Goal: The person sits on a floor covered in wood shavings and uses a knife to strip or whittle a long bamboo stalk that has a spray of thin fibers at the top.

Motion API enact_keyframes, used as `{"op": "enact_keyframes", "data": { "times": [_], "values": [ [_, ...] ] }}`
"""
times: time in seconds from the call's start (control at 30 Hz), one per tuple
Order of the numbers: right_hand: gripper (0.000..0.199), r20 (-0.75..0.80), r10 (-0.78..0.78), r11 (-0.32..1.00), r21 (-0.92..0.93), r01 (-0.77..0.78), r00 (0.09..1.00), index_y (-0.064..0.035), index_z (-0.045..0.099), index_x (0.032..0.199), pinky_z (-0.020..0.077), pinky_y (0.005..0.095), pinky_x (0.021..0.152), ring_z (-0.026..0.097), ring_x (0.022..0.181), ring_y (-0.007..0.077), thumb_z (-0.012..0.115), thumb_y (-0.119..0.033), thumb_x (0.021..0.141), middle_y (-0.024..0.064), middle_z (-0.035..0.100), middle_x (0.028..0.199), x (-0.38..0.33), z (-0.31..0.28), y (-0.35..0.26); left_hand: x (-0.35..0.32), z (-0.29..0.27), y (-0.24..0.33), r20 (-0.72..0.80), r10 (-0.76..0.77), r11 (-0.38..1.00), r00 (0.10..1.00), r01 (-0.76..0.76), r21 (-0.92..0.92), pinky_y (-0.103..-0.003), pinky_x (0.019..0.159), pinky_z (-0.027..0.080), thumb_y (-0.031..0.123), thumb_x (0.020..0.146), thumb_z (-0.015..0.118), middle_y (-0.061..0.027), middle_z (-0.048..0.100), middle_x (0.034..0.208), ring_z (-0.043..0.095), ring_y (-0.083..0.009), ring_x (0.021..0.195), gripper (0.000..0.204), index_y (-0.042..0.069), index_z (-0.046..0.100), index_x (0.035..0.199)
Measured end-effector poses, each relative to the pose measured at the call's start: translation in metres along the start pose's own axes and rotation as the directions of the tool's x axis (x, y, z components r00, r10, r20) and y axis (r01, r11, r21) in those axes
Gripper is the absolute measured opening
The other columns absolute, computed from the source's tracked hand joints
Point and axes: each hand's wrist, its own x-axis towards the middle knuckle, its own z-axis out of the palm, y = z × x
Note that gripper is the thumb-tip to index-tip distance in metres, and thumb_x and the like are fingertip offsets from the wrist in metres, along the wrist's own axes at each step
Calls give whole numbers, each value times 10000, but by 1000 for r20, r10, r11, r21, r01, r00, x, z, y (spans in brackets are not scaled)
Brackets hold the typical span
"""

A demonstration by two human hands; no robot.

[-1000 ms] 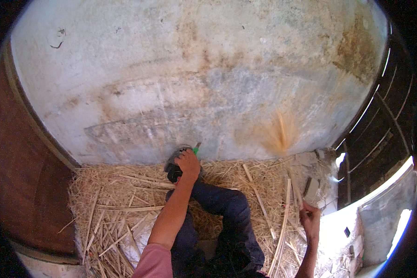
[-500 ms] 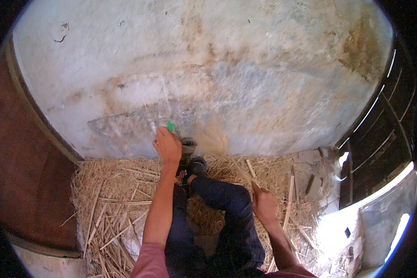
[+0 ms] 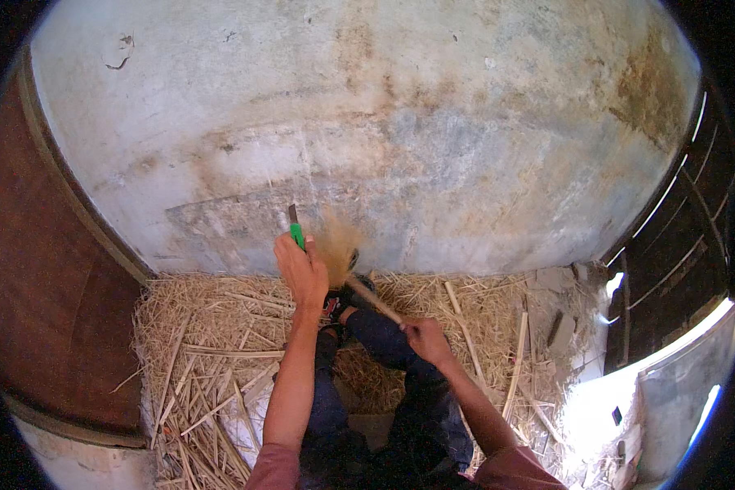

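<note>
Gripping a slim tool with a green handle (image 3: 296, 234), the left hand (image 3: 304, 273) is closed tight around it, and a short dark blade sticks straight up from the fist in front of the wall. Just to the right of that fist, a pale, stiff stalk (image 3: 372, 299) runs on a slant from a blurred, tawny, feathery end near the blade down to the right hand (image 3: 425, 338), which is curled shut around the stalk's lower end. Both hands sit above the person's knees, close together but not touching.

Dark blue trousers (image 3: 384, 343) cover the bent legs, and a dark shoe with a touch of red (image 3: 339, 300) peeks out between the hands at the foot of the wall. Dull pink sleeves (image 3: 273, 467) frame the lower edge.

Under and around the legs lies a thick bed of dry straw (image 3: 204, 343), golden, tangled and fibrous, with longer, flat, pale split stalks (image 3: 516, 371) scattered across it. Behind rises a rough plastered wall (image 3: 384, 122), grey-white, mottled with brown stains and chipped in places. A reddish-brown wooden panel (image 3: 49, 310) stands at the left. At the right, dark bars (image 3: 670, 245) let in bright daylight.
</note>
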Motion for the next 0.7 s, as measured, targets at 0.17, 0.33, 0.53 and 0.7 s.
{"op": "enact_keyframes", "data": {
  "times": [0.17, 0.33, 0.53, 0.7],
  "values": [
    [263, 90, 302, 809, -552, -205, 949, -18, 727, 1172, 572, 558, 712, 707, 798, 473, 618, -88, 943, 280, 692, 829, 34, 1, -1, -7, 10, -4, -88, 45, 999, 995, -44, 11, -550, 868, 379, 243, 1105, 494, -206, 450, 1068, 479, -397, 1012, 296, -47, 483, 1162],
    [248, 134, 169, 836, -543, -70, 976, -46, 744, 1150, 585, 552, 711, 723, 810, 442, 605, -88, 948, 273, 696, 846, 52, 19, 21, -6, 7, 19, 7, 17, 996, 1000, -16, -84, -552, 882, 379, 278, 1119, 469, -207, 448, 1085, 477, -388, 1017, 342, -52, 485, 1207],
    [220, -7, 159, 866, -479, -143, 987, -18, 749, 1096, 590, 532, 735, 721, 820, 439, 621, -89, 933, 269, 717, 882, 49, 13, 31, -7, 8, 17, 0, -4, 993, 1000, 4, -122, -543, 863, 369, 281, 1125, 451, -210, 443, 1087, 471, -380, 991, 348, -53, 479, 1217],
    [251, 64, 412, 798, -506, -327, 909, -47, 780, 1101, 568, 533, 738, 718, 821, 442, 618, -102, 916, 280, 711, 849, 38, 11, 24, -13, 8, 22, -3, 4, 992, 1000, -5, -122, -550, 833, 364, 284, 1130, 445, -199, 424, 1050, 456, -365, 940, 332, -42, 471, 1187]
  ]
}}
